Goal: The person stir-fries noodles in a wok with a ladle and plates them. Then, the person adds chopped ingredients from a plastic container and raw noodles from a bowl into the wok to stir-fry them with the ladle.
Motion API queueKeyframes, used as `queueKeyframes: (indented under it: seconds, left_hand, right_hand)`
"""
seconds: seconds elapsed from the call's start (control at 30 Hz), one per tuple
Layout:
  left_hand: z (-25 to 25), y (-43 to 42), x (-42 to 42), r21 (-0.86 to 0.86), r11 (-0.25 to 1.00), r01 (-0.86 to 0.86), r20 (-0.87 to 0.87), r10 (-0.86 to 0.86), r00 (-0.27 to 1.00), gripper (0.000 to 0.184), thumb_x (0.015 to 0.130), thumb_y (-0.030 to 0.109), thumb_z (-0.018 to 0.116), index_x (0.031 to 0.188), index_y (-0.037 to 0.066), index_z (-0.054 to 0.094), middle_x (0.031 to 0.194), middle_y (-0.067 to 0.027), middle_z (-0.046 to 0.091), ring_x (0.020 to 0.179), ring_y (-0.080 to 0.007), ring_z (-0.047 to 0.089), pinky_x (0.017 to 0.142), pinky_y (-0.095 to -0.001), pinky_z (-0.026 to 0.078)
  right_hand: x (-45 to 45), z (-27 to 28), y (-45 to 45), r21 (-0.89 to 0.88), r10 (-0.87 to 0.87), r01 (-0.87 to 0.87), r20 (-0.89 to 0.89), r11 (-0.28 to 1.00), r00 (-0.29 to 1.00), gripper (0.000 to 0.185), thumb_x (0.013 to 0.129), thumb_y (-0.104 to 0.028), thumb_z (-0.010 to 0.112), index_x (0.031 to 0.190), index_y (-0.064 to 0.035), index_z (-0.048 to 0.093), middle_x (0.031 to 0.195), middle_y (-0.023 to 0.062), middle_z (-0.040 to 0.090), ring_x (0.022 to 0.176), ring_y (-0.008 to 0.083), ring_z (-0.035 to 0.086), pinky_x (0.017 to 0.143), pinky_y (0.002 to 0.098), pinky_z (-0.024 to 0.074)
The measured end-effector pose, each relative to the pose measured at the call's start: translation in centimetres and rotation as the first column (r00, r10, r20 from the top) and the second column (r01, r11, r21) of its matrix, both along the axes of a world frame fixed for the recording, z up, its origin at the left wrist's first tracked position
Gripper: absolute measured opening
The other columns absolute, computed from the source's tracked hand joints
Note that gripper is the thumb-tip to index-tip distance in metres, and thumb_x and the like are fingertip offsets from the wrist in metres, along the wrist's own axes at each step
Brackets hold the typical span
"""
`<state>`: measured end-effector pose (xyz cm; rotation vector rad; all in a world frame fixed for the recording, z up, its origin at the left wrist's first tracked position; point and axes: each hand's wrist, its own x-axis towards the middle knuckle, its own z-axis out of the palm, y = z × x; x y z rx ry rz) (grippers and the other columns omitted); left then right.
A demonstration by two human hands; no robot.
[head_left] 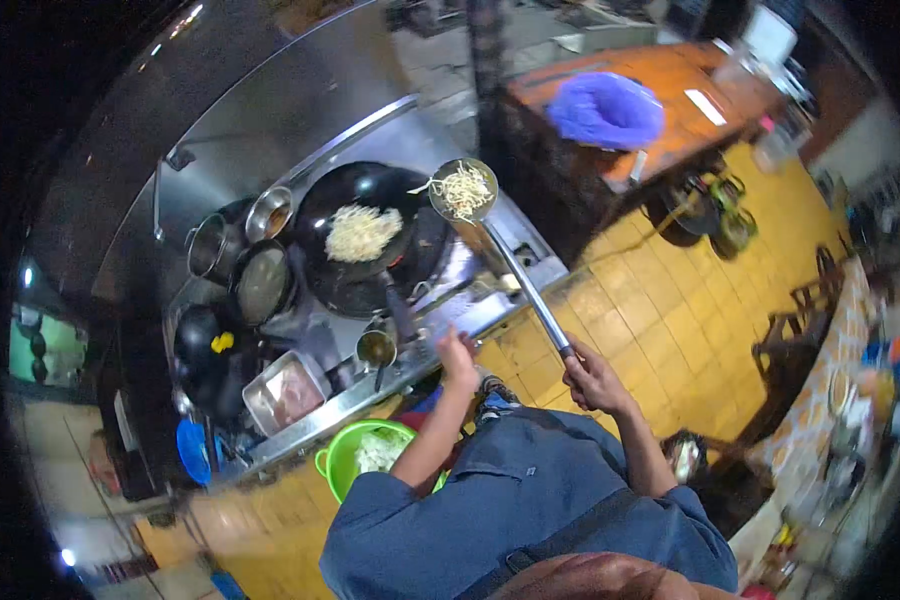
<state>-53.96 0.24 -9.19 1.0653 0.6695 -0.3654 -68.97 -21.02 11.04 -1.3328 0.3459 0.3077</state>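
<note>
My right hand [595,378] is closed around the black grip of a long-handled metal ladle [532,287]. Pale noodle-like strips [463,190] fill the ladle's round bowl, and a few hang over its rim. To the left, a black wok [322,207] on the stove holds a heap of similar pale food [363,233]. Its handle [400,312] points down toward me. My left hand [457,357] hovers near the stove's front edge, apart from the handle, slightly blurred, fingers loosely stretched and holding nothing.
Several pots and pans, including a dark pan [263,283], crowd the stove's left side beside a metal tray [287,390]. A green basin [342,460] with pale chopped food stands below. Beyond the stove, a wooden table [685,75] carries a purple-lined basket [606,110].
</note>
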Motion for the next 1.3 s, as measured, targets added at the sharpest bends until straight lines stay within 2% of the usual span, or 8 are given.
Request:
queueKeyframes:
  seconds: [0.2, 0.33, 0.47, 0.6, 0.7, 0.93, 1.1, 1.3]
  left_hand:
    - [12.1, -18.2, -17.4, -0.057, 0.608, 0.792, 0.373, -0.723, 0.582, 0.035, 0.093, 0.039, 0.043, 0.099, 0.006, 0.052, 0.085, -0.0076, 0.062, 0.069, -0.0135, 0.057, 0.063, -0.0294, 0.047]
    - [13.6, -26.1, -28.7, 0.191, 0.446, 0.875, 0.326, -0.869, 0.372, 0.019, 0.088, 0.023, 0.056, 0.087, 0.007, 0.046, 0.069, -0.0011, 0.051, 0.055, -0.0075, 0.047, 0.047, -0.0215, 0.039]
    - [12.1, -31.1, -35.6, 0.227, 0.106, 0.968, 0.351, -0.936, 0.02, 0.016, 0.085, 0.016, 0.055, 0.086, 0.005, 0.044, 0.066, -0.0004, 0.048, 0.052, -0.0074, 0.045, 0.044, -0.0226, 0.038]
    - [11.8, -34.9, -38.1, 0.218, -0.171, 0.961, 0.351, -0.905, -0.241, 0.012, 0.085, 0.012, 0.053, 0.084, 0.006, 0.042, 0.062, -0.001, 0.045, 0.048, -0.0087, 0.045, 0.042, -0.0237, 0.037]
    - [13.3, -37.2, -39.2, 0.205, -0.46, 0.864, 0.3, -0.81, -0.503, 0.013, 0.085, 0.01, 0.053, 0.083, 0.007, 0.041, 0.06, 0.0003, 0.042, 0.045, -0.0079, 0.04, 0.04, -0.0233, 0.035]
    - [14.2, -44.4, -43.4, 0.306, -0.826, 0.473, 0.198, -0.431, -0.881, 0.017, 0.079, 0.008, 0.06, 0.085, 0.004, 0.044, 0.057, -0.0006, 0.045, 0.046, -0.0092, 0.043, 0.041, -0.0245, 0.035]
    - [15.5, -47.8, -48.3, 0.388, -0.884, 0.261, 0.203, -0.194, -0.96, 0.019, 0.078, 0.006, 0.062, 0.081, 0.007, 0.043, 0.059, 0.0012, 0.043, 0.046, -0.0066, 0.039, 0.039, -0.0229, 0.032]
    - [16.5, -50.3, -52.1, 0.338, -0.936, 0.101, 0.214, -0.027, -0.976, 0.02, 0.077, 0.015, 0.064, 0.08, 0.006, 0.047, 0.06, 0.001, 0.046, 0.054, -0.0065, 0.043, 0.048, -0.0223, 0.034]
  right_hand:
    - [-14.5, -1.7, -5.1, -0.02, -0.379, 0.379, 0.01, 0.925, 0.925, 0.065, 0.094, -0.03, 0.044, 0.143, -0.0158, 0.004, 0.062, -0.0013, 0.036, 0.044, 0.0069, 0.034, 0.039, 0.0233, 0.0315]
    - [-24.7, -3.8, -6.8, -0.147, -0.66, 0.675, 0.143, 0.723, 0.737, 0.065, 0.095, -0.027, 0.041, 0.142, -0.0055, 0.001, 0.083, 0.0064, 0.053, 0.067, 0.0144, 0.052, 0.059, 0.029, 0.0446]
    - [-32.4, -5.8, -8.1, -0.379, -0.793, 0.84, 0.328, 0.388, 0.514, 0.062, 0.093, -0.023, 0.046, 0.139, -0.0006, 0.012, 0.102, 0.0174, 0.056, 0.096, 0.0271, 0.057, 0.083, 0.0332, 0.0448]
    - [-40.5, -5.5, -6.9, -0.402, -0.996, 0.916, 0.072, 0.017, 0.05, 0.047, 0.085, -0.031, 0.058, 0.119, -0.0001, 0.049, 0.093, 0.017, 0.062, 0.09, 0.0273, 0.061, 0.078, 0.0347, 0.0472]
    - [-48.6, -10.1, -4.3, -0.687, -0.946, 0.661, 0.301, -0.303, -0.12, 0.026, 0.08, -0.026, 0.061, 0.089, -0.0011, 0.064, 0.091, 0.0163, 0.062, 0.08, 0.0284, 0.061, 0.074, 0.0359, 0.048]
    - [-58.9, -7.1, -1.9, -0.815, -0.829, 0.46, 0.042, -0.352, -0.558, 0.04, 0.079, -0.022, 0.063, 0.112, -0.0019, 0.053, 0.11, 0.019, 0.055, 0.085, 0.0312, 0.058, 0.078, 0.0371, 0.0466]
    - [-65.2, -6.9, -1.1, -0.921, -0.678, 0.025, 0.267, -0.388, -0.685, 0.034, 0.08, -0.02, 0.06, 0.11, -0.0027, 0.055, 0.111, 0.0191, 0.055, 0.091, 0.0307, 0.058, 0.079, 0.038, 0.047]
    - [-72.5, -9.4, 0.8, -0.938, -0.602, -0.117, -0.112, 0.328, -0.791, 0.018, 0.079, -0.012, 0.053, 0.088, -0.0024, 0.065, 0.096, 0.0162, 0.063, 0.083, 0.0307, 0.062, 0.073, 0.0383, 0.0523]
